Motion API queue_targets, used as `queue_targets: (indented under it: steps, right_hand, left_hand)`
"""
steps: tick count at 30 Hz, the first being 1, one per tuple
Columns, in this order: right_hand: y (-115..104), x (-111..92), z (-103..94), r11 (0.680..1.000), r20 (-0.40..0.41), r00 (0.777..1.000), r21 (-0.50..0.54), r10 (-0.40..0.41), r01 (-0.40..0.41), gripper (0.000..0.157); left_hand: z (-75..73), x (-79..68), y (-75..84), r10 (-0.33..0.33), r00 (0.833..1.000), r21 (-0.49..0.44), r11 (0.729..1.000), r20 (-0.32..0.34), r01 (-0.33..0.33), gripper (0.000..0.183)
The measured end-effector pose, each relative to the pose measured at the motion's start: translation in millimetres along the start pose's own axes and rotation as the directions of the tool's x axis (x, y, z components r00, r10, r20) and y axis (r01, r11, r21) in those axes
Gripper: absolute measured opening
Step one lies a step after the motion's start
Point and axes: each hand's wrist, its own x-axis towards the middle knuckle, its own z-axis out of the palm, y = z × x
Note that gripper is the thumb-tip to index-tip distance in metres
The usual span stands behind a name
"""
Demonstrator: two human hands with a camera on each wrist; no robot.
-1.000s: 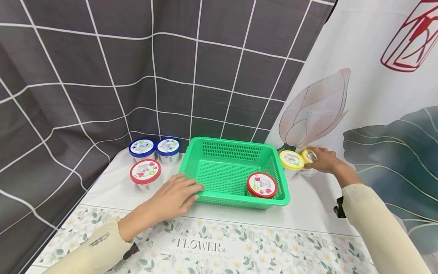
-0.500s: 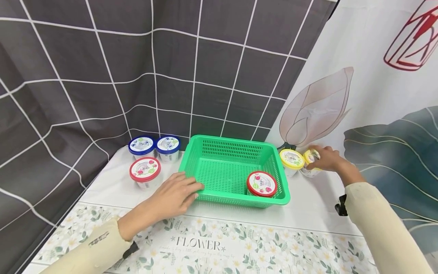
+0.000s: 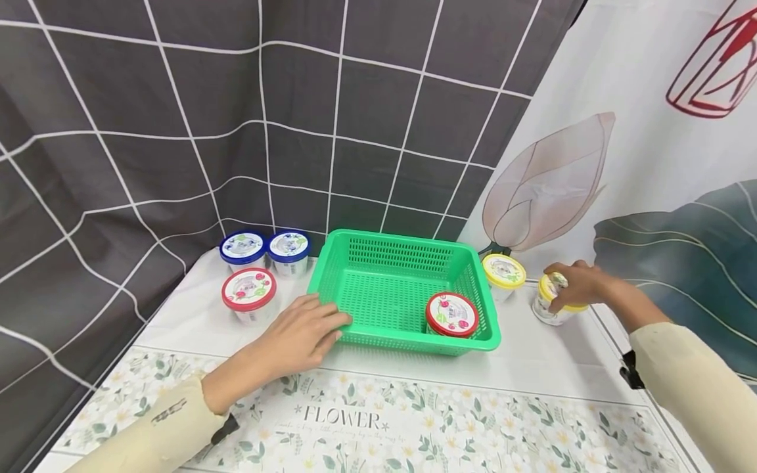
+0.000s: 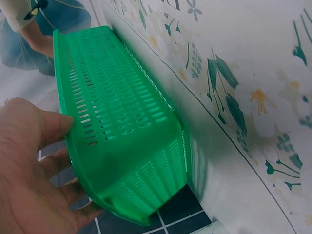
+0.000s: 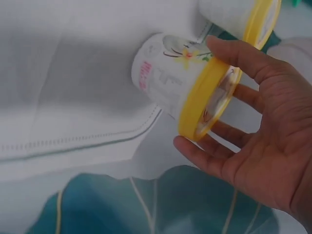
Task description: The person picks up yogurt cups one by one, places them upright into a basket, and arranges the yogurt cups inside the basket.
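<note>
My left hand (image 3: 300, 336) holds the front left corner of a green plastic basket (image 3: 408, 338). Thumb and fingers lie on either side of its rim in the left wrist view. At the right, my right hand (image 3: 578, 286) grips a white tub with a yellow lid (image 3: 550, 313). Fingers and thumb curl round the lid's edge, as the right wrist view shows of this tub (image 5: 163, 80). A second yellow-lidded tub (image 3: 504, 270) stands by the basket's right side. Inside the basket, at its front right, sits a red-lidded tub (image 3: 452, 314).
Left of the basket stand two blue-lidded tubs (image 3: 288, 246) side by side, with another red-lidded tub (image 3: 249, 289) in front. A flower-printed cloth (image 3: 449, 420) covers the table's front. Behind rises a dark curtain with a white grid (image 3: 307, 157).
My right hand has moved the gripped yellow-lidded tub to the right and slightly nearer, away from the other yellow-lidded tub. My left hand stays at the basket's corner.
</note>
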Motion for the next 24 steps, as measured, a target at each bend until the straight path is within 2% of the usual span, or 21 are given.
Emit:
queue_targets:
  steps: [7, 15, 24]
  right_hand:
    - [-23, -19, -2.0, 0.996, 0.038, 0.997, -0.052, -0.065, 0.067, 0.102]
    - [-45, -34, -8.7, 0.983, 0.097, 0.98, -0.044, -0.172, 0.177, 0.103]
    - [-70, -56, -26.1, 0.962, 0.088, 0.965, -0.096, -0.248, 0.256, 0.098]
  left_hand:
    - [0.6, 1.0, 0.9, -0.009, 1.0, 0.011, 1.0, 0.0, 0.009, 0.025]
    - [-0.3, 0.8, 1.6, -0.002, 1.0, 0.019, 1.0, -0.007, 0.002, 0.025]
    - [1.5, 1.4, 1.5, -0.005, 1.0, 0.014, 1.0, -0.011, 0.005, 0.026]
